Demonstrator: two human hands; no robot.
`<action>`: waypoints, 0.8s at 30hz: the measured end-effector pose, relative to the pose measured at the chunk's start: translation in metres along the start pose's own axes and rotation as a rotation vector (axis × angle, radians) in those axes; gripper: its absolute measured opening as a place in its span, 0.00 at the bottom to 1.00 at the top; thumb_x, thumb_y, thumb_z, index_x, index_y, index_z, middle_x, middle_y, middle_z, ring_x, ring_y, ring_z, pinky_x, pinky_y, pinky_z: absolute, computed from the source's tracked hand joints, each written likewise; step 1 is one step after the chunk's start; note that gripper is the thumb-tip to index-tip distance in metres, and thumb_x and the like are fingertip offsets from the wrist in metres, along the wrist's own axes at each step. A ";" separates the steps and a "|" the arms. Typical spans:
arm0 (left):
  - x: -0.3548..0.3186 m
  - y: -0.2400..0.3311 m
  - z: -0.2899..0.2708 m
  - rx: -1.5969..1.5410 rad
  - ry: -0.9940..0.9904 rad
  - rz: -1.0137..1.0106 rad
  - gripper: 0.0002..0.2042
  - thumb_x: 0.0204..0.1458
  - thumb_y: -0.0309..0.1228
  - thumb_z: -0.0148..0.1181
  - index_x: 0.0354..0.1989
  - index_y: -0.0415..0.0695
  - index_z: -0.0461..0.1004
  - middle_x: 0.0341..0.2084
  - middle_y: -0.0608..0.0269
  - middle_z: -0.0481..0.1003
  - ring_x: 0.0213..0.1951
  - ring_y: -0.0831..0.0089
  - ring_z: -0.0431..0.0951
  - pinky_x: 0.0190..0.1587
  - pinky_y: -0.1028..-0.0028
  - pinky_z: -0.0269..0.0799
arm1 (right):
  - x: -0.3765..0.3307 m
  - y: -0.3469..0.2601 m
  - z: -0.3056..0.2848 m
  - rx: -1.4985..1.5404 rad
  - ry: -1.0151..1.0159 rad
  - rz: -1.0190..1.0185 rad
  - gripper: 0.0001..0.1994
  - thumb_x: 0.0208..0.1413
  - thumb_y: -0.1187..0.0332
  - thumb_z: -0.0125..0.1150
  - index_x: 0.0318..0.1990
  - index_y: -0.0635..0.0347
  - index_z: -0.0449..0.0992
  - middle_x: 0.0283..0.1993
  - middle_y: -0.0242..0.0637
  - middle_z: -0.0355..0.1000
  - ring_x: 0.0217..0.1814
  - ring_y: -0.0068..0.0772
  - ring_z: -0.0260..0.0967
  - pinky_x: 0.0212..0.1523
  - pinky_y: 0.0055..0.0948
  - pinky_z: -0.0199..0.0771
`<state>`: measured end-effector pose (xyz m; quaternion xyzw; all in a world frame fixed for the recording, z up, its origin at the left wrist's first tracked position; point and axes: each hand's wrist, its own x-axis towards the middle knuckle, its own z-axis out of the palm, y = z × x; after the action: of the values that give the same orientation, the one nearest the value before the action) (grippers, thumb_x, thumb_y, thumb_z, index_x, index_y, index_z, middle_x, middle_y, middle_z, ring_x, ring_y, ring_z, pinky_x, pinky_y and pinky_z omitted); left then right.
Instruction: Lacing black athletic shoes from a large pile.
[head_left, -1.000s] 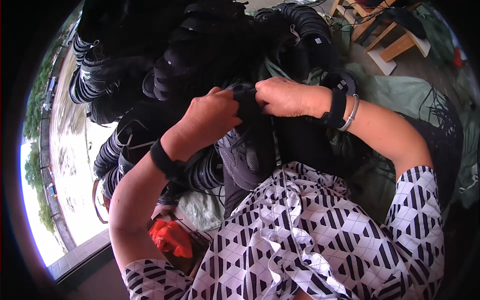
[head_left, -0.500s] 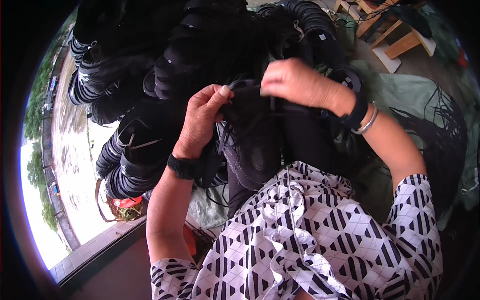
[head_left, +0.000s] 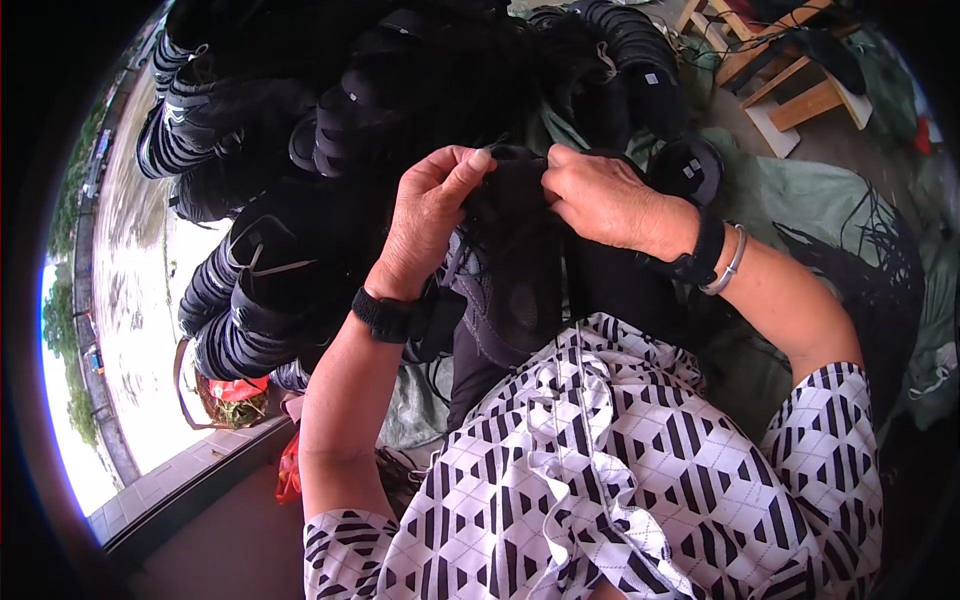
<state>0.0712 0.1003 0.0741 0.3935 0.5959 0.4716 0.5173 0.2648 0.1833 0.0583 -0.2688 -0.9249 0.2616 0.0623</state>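
A dark shoe upper (head_left: 515, 300) rests on my lap, its rounded toe toward me and grey stitching along its left side. My left hand (head_left: 432, 215) is closed, thumb and forefinger pinching the far left edge of the upper. Across from it, my right hand (head_left: 622, 208) has its fingertips pressed together at the far right edge. Dark material spans the gap between the two hands. Whether a thin lace is also caught in the fingers cannot be made out against the black. Loose laces hang by the upper's left side.
Nested stacks of black shoe uppers (head_left: 250, 330) pile up on the left and ahead. Black laces (head_left: 850, 235) lie over green sacking (head_left: 790, 185) at the right. A wooden stool (head_left: 800, 105) stands far right. A basket (head_left: 235, 405) sits near the tiled ledge (head_left: 160, 490).
My right hand has come down slightly and lost its blur, its fingertips now at the upper's edge. My left hand has shifted a little up and right. The view has moved slightly.
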 end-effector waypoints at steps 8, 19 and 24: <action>-0.004 -0.013 -0.013 -0.119 -0.051 0.065 0.10 0.56 0.39 0.55 0.30 0.47 0.73 0.27 0.76 0.69 0.25 0.91 0.60 0.24 0.87 0.51 | 0.026 0.009 -0.020 1.435 0.187 0.168 0.09 0.61 0.66 0.50 0.42 0.62 0.69 0.32 0.37 0.73 0.18 0.14 0.62 0.18 0.13 0.58; 0.001 -0.023 -0.016 -0.130 -0.112 0.150 0.09 0.55 0.37 0.57 0.35 0.45 0.76 0.29 0.75 0.73 0.30 0.86 0.67 0.32 0.83 0.61 | 0.016 -0.042 0.007 1.037 -0.023 0.185 0.08 0.55 0.65 0.58 0.33 0.60 0.74 0.22 0.25 0.66 0.16 0.12 0.59 0.16 0.13 0.59; -0.008 -0.006 -0.009 -0.119 -0.003 0.074 0.10 0.55 0.36 0.58 0.39 0.43 0.77 0.35 0.71 0.76 0.33 0.86 0.69 0.34 0.83 0.63 | 0.004 -0.009 -0.088 1.597 0.056 -0.302 0.06 0.60 0.70 0.49 0.37 0.62 0.71 0.28 0.31 0.68 0.20 0.16 0.61 0.22 0.13 0.63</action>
<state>0.0638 0.0897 0.0709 0.3845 0.5509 0.5244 0.5231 0.2794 0.2183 0.1379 -0.0221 -0.4838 0.8244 0.2929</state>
